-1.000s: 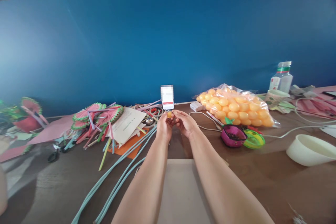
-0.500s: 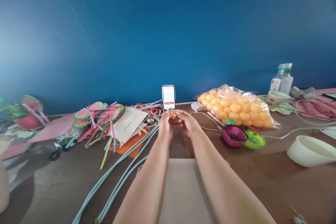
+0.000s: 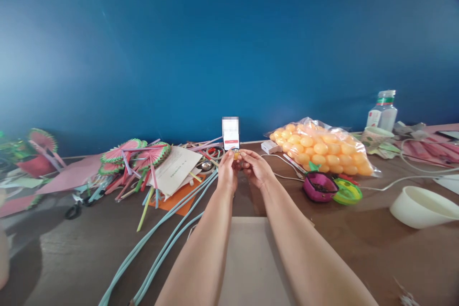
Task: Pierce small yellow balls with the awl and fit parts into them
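Observation:
My left hand and my right hand meet at the middle of the table, fingers closed on one small, shiny, yellowish round object. Its kind is too small to make out, and fingertips cover part of it. Just behind the hands stands an upright phone with a lit white screen and a red bar. Left of my left hand lies a silvery round item among cords. A small white box sits to the right of my right hand.
Pale blue tubes, papers, watermelon-patterned paper fans and scissors lie leftward. To the right are a bag of orange balls, a purple bowl, a white bowl and bottles. A blue partition stands behind.
Both hands stay almost in place, still gripping the small object. The view has shifted slightly, and the bare limb at the left edge shows less.

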The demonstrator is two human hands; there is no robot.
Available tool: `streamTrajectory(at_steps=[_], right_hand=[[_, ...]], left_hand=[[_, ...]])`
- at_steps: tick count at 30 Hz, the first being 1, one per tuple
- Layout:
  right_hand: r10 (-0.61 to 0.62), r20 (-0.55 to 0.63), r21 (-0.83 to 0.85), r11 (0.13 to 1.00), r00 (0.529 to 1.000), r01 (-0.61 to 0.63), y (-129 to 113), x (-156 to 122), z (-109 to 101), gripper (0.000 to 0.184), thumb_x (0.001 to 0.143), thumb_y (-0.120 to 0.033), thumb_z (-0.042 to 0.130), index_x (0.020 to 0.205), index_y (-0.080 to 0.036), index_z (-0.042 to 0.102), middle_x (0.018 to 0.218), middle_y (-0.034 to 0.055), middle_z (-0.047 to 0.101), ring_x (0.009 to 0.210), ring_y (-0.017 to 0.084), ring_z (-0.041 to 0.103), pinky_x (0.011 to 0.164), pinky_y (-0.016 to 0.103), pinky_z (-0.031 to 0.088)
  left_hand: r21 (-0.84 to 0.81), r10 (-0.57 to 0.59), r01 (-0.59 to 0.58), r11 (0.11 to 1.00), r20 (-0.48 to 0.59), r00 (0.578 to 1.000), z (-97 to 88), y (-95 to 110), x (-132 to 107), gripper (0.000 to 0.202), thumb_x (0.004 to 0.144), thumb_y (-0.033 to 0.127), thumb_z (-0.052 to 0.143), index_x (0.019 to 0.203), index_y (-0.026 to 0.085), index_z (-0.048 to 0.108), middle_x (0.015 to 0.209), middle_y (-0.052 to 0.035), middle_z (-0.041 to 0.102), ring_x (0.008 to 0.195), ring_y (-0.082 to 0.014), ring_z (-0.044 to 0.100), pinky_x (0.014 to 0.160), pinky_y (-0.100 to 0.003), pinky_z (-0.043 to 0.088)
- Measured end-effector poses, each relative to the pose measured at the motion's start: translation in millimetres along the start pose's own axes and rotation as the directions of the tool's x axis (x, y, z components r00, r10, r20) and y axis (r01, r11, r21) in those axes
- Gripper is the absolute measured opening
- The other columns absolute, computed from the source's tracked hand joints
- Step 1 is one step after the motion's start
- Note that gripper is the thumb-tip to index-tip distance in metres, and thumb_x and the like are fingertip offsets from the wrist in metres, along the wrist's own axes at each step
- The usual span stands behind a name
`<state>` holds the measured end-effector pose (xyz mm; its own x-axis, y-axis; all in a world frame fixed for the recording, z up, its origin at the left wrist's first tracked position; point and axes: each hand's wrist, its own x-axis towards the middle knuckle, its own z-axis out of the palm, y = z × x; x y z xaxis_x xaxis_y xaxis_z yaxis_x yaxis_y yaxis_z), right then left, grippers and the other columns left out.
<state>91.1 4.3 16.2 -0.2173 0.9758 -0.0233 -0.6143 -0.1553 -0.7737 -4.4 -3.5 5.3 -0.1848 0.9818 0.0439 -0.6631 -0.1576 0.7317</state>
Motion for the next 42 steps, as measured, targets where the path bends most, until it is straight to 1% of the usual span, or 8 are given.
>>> streamTrajectory(at_steps=[6,10,16,21,25,34,38,42], right_hand=[[-0.021,0.003,0.002,1.0,1.0,0.021,0.6,-0.4,1.7,0.031,0.055,-0.026,0.084,0.081,-0.017,0.069,0.065,-0.0022,0.064,0.046,0.001,0.041,0.037,0.011,0.027],[-0.036,0.0,0.02,0.999,0.999,0.036,0.3,-1.3,4.2,0.03,0.055,-0.024,0.084,0.079,-0.016,0.069,0.064,-0.0019,0.065,0.046,0.001,0.042,0.038,0.011,0.03],[-0.044,-0.006,0.036,0.998,0.999,0.044,2.6,-0.2,3.1,0.027,0.057,-0.022,0.083,0.079,-0.016,0.068,0.066,-0.0013,0.066,0.047,0.002,0.045,0.04,0.012,0.035],[-0.055,0.023,0.064,0.996,0.998,0.054,4.4,1.7,0.9,0.025,0.059,-0.02,0.083,0.077,-0.014,0.067,0.068,0.0003,0.066,0.047,0.002,0.047,0.042,0.012,0.039],[-0.051,0.046,0.072,0.996,0.998,0.048,3.9,1.2,1.3,0.023,0.059,-0.02,0.083,0.074,-0.014,0.066,0.067,0.0001,0.065,0.047,0.002,0.046,0.042,0.011,0.041],[-0.065,0.038,0.08,0.995,0.997,0.062,2.0,-1.3,2.8,0.023,0.061,-0.022,0.082,0.078,-0.015,0.068,0.066,-0.0011,0.065,0.047,0.002,0.048,0.042,0.01,0.043],[-0.077,0.031,0.086,0.994,0.997,0.074,1.1,-2.4,3.4,0.022,0.062,-0.022,0.082,0.077,-0.015,0.068,0.067,-0.0015,0.066,0.048,0.002,0.049,0.043,0.011,0.044],[-0.071,0.036,0.082,0.994,0.997,0.068,1.9,-1.9,2.2,0.023,0.062,-0.021,0.082,0.079,-0.016,0.067,0.068,-0.0013,0.066,0.048,0.002,0.05,0.044,0.011,0.045]], left_hand=[[-0.012,0.011,-0.011,1.0,-0.005,1.0,0.0,-0.2,-0.3,0.03,0.071,0.037,0.073,0.09,0.016,0.063,0.072,-0.0008,0.06,0.062,-0.0095,0.055,0.056,-0.02,0.041],[-0.006,0.012,-0.012,1.0,0.006,1.0,-0.5,-0.8,0.2,0.032,0.071,0.039,0.072,0.091,0.016,0.063,0.072,-0.0008,0.06,0.061,-0.0098,0.055,0.056,-0.021,0.042],[-0.023,0.016,-0.015,1.0,0.008,1.0,-1.3,-2.6,2.1,0.031,0.071,0.038,0.073,0.091,0.016,0.063,0.072,-0.0004,0.06,0.06,-0.0094,0.055,0.056,-0.021,0.042],[-0.026,0.015,-0.015,1.0,0.013,1.0,-2.2,-3.6,3.4,0.03,0.072,0.038,0.072,0.09,0.016,0.062,0.073,-0.0013,0.061,0.061,-0.0097,0.056,0.056,-0.021,0.042],[-0.051,0.016,-0.015,0.999,0.01,1.0,-2.3,-3.2,3.5,0.031,0.072,0.035,0.073,0.094,0.016,0.063,0.073,-0.0011,0.061,0.06,-0.0097,0.056,0.056,-0.021,0.042],[-0.075,0.016,-0.012,0.997,0.055,0.998,-1.8,-2.4,2.7,0.033,0.072,0.033,0.073,0.099,0.017,0.063,0.076,-0.002,0.063,0.062,-0.0106,0.058,0.058,-0.022,0.043],[-0.103,0.019,-0.011,0.995,0.079,0.997,-1.4,-0.9,1.9,0.037,0.071,0.03,0.073,0.105,0.019,0.062,0.081,-0.0023,0.065,0.066,-0.0111,0.059,0.06,-0.022,0.043],[-0.111,0.016,-0.005,0.994,0.096,0.995,-1.5,-0.1,1.7,0.036,0.072,0.032,0.073,0.103,0.018,0.062,0.077,-0.0016,0.064,0.065,-0.0107,0.058,0.06,-0.022,0.043]])
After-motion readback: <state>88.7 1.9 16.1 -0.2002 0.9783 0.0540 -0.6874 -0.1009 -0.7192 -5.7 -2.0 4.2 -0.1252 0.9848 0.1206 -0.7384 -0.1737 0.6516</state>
